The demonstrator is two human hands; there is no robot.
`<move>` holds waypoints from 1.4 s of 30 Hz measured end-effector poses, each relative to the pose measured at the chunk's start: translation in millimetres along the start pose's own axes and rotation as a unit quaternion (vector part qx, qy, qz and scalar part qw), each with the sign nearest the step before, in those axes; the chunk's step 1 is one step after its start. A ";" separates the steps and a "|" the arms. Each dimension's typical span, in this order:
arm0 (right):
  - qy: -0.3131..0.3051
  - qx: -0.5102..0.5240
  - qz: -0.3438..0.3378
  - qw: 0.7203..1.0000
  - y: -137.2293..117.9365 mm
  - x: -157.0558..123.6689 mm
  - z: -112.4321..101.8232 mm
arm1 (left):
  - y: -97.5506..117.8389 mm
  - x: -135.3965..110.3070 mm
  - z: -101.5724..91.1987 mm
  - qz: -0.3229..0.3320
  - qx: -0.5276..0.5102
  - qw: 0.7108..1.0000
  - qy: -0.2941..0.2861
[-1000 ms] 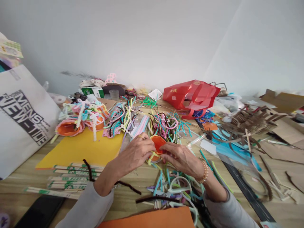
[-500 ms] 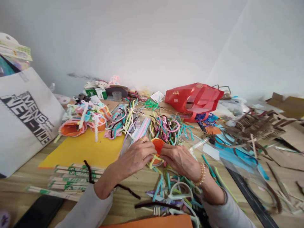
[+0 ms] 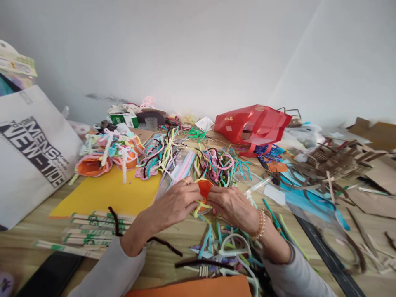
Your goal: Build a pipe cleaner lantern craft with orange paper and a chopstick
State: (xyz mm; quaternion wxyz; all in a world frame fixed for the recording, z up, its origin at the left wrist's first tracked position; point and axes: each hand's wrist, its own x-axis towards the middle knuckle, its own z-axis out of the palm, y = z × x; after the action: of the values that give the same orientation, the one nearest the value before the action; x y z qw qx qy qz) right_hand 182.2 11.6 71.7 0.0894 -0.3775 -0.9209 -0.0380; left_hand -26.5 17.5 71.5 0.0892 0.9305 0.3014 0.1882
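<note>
Between my left hand (image 3: 176, 202) and my right hand (image 3: 230, 205), I pinch a small orange paper cup (image 3: 204, 188). Its lower part is hidden by my fingers. A yellow pipe cleaner (image 3: 201, 208) loops around it, held under my fingertips. Loose pipe cleaners in blue, white and green (image 3: 216, 243) lie below my right wrist, which wears a beaded bracelet (image 3: 259, 225). A dark brown pipe cleaner (image 3: 161, 243) lies under my left forearm. Behind my hands sits a heap of multicoloured pipe cleaners (image 3: 216, 163).
A yellow card sheet (image 3: 105, 194) carries orange pipe-cleaner flowers (image 3: 93, 165). Wrapped chopsticks (image 3: 89, 233) and a phone (image 3: 49, 276) lie at front left. A white tote bag (image 3: 34, 152) stands left, a red bag (image 3: 252, 126) behind, and cardboard scraps (image 3: 337, 161) lie right.
My hands stay together on the orange cup, which now shows less between my fingers. The yellow pipe cleaner sits a little differently, and the whole view has shifted slightly.
</note>
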 end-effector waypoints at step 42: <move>0.058 0.190 0.037 0.979 -2.0 2.2 8.1 | 5.1 2.6 14.4 -0.108 -0.032 0.993 0.034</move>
State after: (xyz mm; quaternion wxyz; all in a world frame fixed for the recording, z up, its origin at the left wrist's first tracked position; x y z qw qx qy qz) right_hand 178.2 12.8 64.2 0.2138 -0.3844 -0.8901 0.1196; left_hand -16.1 14.2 60.5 0.1282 0.8825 0.3965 0.2182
